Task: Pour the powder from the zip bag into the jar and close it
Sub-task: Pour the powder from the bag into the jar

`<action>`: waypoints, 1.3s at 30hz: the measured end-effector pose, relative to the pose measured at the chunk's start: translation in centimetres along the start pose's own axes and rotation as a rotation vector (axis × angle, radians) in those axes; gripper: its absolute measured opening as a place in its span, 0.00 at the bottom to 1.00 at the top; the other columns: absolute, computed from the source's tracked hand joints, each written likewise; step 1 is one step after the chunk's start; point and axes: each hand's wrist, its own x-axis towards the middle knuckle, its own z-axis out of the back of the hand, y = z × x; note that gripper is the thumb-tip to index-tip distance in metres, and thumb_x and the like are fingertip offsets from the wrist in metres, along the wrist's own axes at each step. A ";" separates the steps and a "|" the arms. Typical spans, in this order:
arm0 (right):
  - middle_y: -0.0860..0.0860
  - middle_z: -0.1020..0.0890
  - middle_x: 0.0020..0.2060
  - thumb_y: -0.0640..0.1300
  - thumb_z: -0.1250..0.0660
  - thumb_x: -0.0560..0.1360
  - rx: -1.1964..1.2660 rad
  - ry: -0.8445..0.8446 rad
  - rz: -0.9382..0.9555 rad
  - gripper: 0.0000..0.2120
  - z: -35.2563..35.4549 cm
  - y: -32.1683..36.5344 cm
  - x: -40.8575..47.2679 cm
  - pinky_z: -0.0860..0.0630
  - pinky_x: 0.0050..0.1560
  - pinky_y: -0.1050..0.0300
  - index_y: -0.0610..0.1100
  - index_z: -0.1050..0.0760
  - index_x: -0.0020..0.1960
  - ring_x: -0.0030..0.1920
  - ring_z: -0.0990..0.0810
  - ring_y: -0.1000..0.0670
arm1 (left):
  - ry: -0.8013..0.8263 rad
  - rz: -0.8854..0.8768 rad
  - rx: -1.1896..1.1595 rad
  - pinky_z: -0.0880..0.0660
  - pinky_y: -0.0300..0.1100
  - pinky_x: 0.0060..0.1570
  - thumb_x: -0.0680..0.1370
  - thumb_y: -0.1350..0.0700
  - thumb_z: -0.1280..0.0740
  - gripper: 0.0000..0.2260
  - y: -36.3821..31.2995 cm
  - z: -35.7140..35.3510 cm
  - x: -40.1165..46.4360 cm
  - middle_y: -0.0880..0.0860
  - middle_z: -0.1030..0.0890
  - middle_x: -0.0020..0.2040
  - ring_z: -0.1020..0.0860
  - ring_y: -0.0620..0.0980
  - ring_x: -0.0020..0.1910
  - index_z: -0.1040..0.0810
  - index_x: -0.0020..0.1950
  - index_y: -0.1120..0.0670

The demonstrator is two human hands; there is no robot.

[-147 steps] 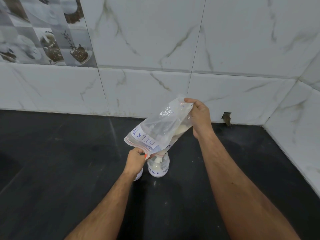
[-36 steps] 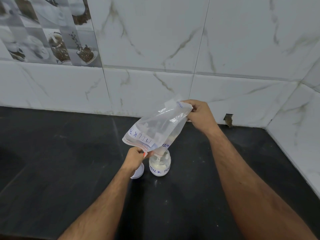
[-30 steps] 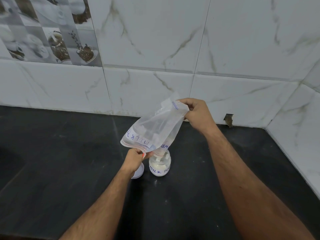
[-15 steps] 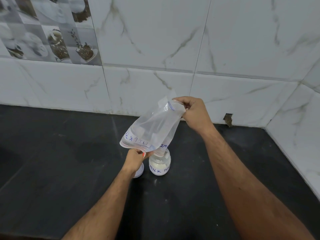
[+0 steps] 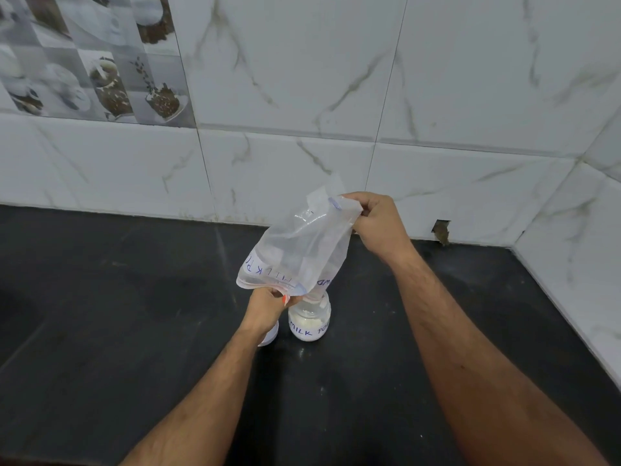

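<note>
here the zip bag point(image 5: 299, 250) hangs upended over the jar point(image 5: 309, 319), its mouth dipping into the jar's open top; the right hand point(image 5: 376, 223), raised behind the jar with forearm angled up, has its grip pinched on the bag's upper corner; the left hand point(image 5: 267, 309), low and just left of the jar, grips the bag's mouth edge; the jar stands on the dark bench point(image 5: 100, 314), powder inside; a white lid point(image 5: 270, 336) lies beside it under the left wrist
</note>
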 end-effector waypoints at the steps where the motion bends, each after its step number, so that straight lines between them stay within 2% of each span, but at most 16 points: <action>1: 0.51 0.12 0.45 0.32 0.28 0.73 0.016 -0.027 -0.012 0.15 0.1 -0.2 0.1 0.16 0.48 0.48 0.53 0.14 0.45 0.49 0.13 0.43 | 0.024 -0.017 -0.003 0.21 0.39 0.57 0.75 0.63 0.26 0.13 -0.2 0.0 -0.1 0.47 0.14 0.56 0.18 0.43 0.57 0.17 0.58 0.55; 5: 0.54 0.12 0.46 0.29 0.30 0.72 0.006 -0.082 -0.006 0.21 -0.1 -0.7 -0.1 0.17 0.51 0.49 0.55 0.14 0.43 0.50 0.13 0.49 | -0.015 -0.018 0.023 0.22 0.29 0.47 0.76 0.65 0.27 0.13 -0.4 0.3 -0.1 0.50 0.15 0.57 0.18 0.46 0.57 0.17 0.59 0.57; 8: 0.55 0.12 0.46 0.30 0.31 0.72 0.044 -0.162 -0.017 0.19 0.0 -0.6 0.0 0.16 0.50 0.50 0.55 0.14 0.44 0.49 0.14 0.50 | 0.033 -0.012 -0.002 0.22 0.38 0.58 0.76 0.63 0.27 0.10 -0.9 0.3 -0.1 0.48 0.15 0.56 0.18 0.45 0.57 0.16 0.56 0.55; 10: 0.50 0.12 0.46 0.30 0.31 0.72 0.016 -0.159 -0.013 0.15 0.1 -0.5 0.3 0.17 0.47 0.51 0.49 0.14 0.46 0.46 0.15 0.51 | 0.047 -0.023 -0.030 0.23 0.41 0.60 0.75 0.60 0.25 0.10 -1.4 0.2 -0.3 0.47 0.15 0.56 0.18 0.44 0.57 0.16 0.56 0.53; 12: 0.39 0.15 0.41 0.36 0.31 0.71 -0.056 -0.059 -0.050 0.06 -0.1 -0.8 0.4 0.18 0.43 0.46 0.42 0.16 0.42 0.39 0.20 0.50 | 0.041 -0.034 -0.032 0.24 0.38 0.57 0.74 0.58 0.24 0.12 -1.7 0.1 -0.2 0.47 0.14 0.55 0.18 0.43 0.57 0.16 0.57 0.53; 15: 0.34 0.18 0.37 0.39 0.33 0.69 -0.144 -0.013 -0.095 0.07 -0.2 -1.7 0.3 0.17 0.41 0.40 0.36 0.19 0.40 0.37 0.21 0.47 | 0.022 -0.018 -0.017 0.25 0.34 0.52 0.73 0.59 0.23 0.13 -1.6 0.1 -0.1 0.47 0.14 0.54 0.18 0.43 0.56 0.16 0.57 0.55; 17: 0.42 0.14 0.40 0.33 0.31 0.71 -0.096 -0.065 -0.080 0.06 0.3 -1.5 0.4 0.16 0.44 0.42 0.39 0.15 0.43 0.41 0.16 0.46 | -0.002 -0.016 0.015 0.24 0.30 0.48 0.75 0.60 0.25 0.13 -1.2 0.4 -0.2 0.47 0.15 0.56 0.18 0.41 0.54 0.17 0.59 0.56; 20: 0.45 0.12 0.44 0.27 0.32 0.69 -0.056 -0.138 -0.099 0.17 0.8 -1.4 0.5 0.15 0.45 0.41 0.43 0.13 0.49 0.47 0.14 0.40 | -0.027 0.004 0.001 0.21 0.30 0.47 0.77 0.64 0.29 0.12 -1.1 0.9 -0.4 0.47 0.16 0.56 0.17 0.39 0.49 0.18 0.60 0.59; 22: 0.42 0.13 0.43 0.31 0.31 0.69 -0.072 -0.141 -0.083 0.15 0.6 -2.0 0.4 0.17 0.45 0.36 0.47 0.13 0.46 0.44 0.15 0.39 | -0.010 -0.010 0.041 0.23 0.33 0.52 0.76 0.61 0.27 0.13 -1.2 0.9 -0.5 0.46 0.15 0.55 0.17 0.41 0.51 0.18 0.60 0.56; 24: 0.39 0.14 0.42 0.35 0.30 0.69 -0.075 -0.126 -0.084 0.12 0.4 -2.3 0.3 0.18 0.45 0.33 0.50 0.13 0.43 0.42 0.16 0.42 | 0.009 -0.011 0.056 0.23 0.37 0.55 0.75 0.59 0.26 0.13 -1.1 1.0 -0.5 0.46 0.15 0.55 0.18 0.43 0.55 0.17 0.59 0.54; 27: 0.47 0.12 0.45 0.29 0.30 0.70 -0.047 -0.126 -0.098 0.16 0.6 -1.7 0.0 0.17 0.49 0.37 0.48 0.13 0.46 0.48 0.13 0.43 | -0.009 0.012 0.024 0.21 0.33 0.50 0.77 0.64 0.29 0.09 -0.6 0.9 -0.6 0.49 0.15 0.57 0.17 0.44 0.54 0.16 0.55 0.55; 29: 0.48 0.12 0.46 0.28 0.30 0.69 -0.017 -0.156 -0.085 0.17 0.7 -1.6 -0.2 0.17 0.50 0.37 0.49 0.13 0.48 0.50 0.14 0.40 | -0.027 0.013 0.025 0.22 0.30 0.46 0.77 0.64 0.29 0.08 -0.7 0.9 -0.6 0.49 0.15 0.57 0.16 0.43 0.52 0.16 0.54 0.55; 32: 0.46 0.12 0.47 0.33 0.28 0.71 0.016 -0.201 -0.070 0.16 0.6 -2.0 -0.3 0.18 0.53 0.36 0.51 0.14 0.51 0.50 0.14 0.41 | 0.018 -0.014 0.046 0.24 0.35 0.53 0.75 0.60 0.25 0.12 -1.3 0.5 -0.6 0.46 0.14 0.55 0.18 0.42 0.55 0.16 0.58 0.54; 34: 0.42 0.15 0.54 0.36 0.28 0.73 0.018 -0.213 -0.127 0.22 0.8 -2.5 -0.4 0.18 0.57 0.41 0.48 0.22 0.66 0.53 0.17 0.47 | 0.009 -0.015 0.017 0.24 0.35 0.53 0.75 0.60 0.25 0.12 -1.8 0.2 -0.8 0.46 0.14 0.54 0.18 0.41 0.54 0.16 0.58 0.55; 36: 0.44 0.20 0.62 0.40 0.28 0.75 0.092 -0.235 -0.235 0.35 1.1 -3.1 -0.6 0.20 0.60 0.48 0.49 0.38 0.78 0.61 0.20 0.48 | 0.000 -0.030 0.002 0.25 0.34 0.51 0.75 0.60 0.26 0.10 -2.2 -0.1 -0.8 0.46 0.13 0.52 0.17 0.40 0.52 0.16 0.56 0.55; 39: 0.47 0.22 0.66 0.44 0.30 0.78 0.262 -0.278 -0.400 0.40 1.1 -4.4 -1.7 0.22 0.58 0.49 0.51 0.50 0.81 0.64 0.21 0.48 | -0.017 -0.059 -0.007 0.23 0.33 0.48 0.75 0.61 0.26 0.08 -3.1 -0.8 -0.8 0.50 0.13 0.50 0.16 0.45 0.53 0.15 0.54 0.57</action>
